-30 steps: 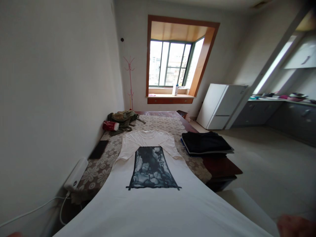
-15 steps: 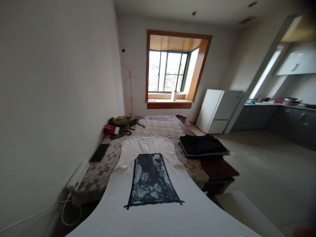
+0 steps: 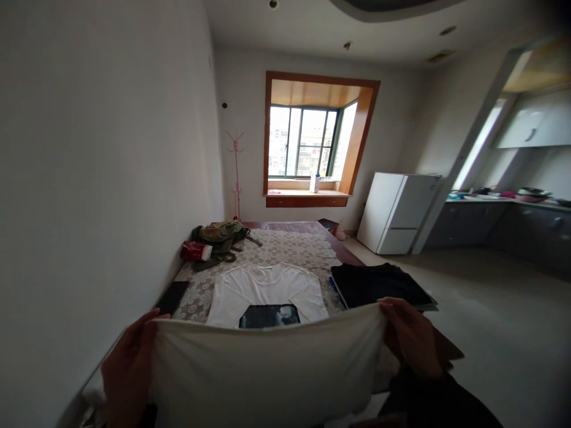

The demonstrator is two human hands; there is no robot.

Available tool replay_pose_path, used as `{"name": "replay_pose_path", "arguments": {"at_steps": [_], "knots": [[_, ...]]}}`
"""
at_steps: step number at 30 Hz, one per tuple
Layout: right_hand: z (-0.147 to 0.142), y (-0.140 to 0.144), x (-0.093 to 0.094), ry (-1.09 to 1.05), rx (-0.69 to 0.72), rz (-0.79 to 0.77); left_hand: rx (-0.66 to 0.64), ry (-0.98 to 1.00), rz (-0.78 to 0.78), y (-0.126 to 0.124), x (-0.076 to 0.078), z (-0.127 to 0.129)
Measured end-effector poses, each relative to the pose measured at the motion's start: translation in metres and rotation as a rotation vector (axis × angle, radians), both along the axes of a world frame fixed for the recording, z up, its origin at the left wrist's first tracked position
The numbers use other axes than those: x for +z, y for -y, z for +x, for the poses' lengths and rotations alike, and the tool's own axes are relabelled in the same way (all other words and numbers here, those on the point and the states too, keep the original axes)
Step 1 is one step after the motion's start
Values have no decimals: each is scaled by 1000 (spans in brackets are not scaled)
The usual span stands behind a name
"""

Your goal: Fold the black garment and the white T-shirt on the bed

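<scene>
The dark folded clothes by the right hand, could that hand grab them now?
Probably not yet. The right hand is gripping the lifted hem of the white shirt; the dark folded clothes lie close behind it, unblocked.

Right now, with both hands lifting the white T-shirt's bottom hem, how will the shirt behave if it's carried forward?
The white T-shirt is probably floppy: its hem sags between the left hand and the right hand. It seems light, held at pinched corners only. Its far part lies flat on the patterned cloth, so it may drag rather than slide cleanly.

Both hands (image 3: 129, 368) lift white tee (image 3: 267, 371) hem.
</scene>
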State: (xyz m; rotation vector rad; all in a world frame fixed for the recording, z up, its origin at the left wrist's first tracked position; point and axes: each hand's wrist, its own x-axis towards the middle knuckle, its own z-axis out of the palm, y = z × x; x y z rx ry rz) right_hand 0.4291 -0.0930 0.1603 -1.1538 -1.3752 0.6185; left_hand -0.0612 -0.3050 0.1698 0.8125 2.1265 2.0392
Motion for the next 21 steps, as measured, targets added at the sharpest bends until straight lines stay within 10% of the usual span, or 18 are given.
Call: {"name": "replay_pose_path", "arguments": {"at_steps": [6,11,21], "knots": [[-40,-131,10,241,115,119,-231,92,72,-141,-1,-67],[-83,-229,-12,669,247,-22,-282,-9,-138,-247,-34,-103],[-107,-313,-69,883,314,-163,-325,-74,-320,-313,-92,-134]]}}
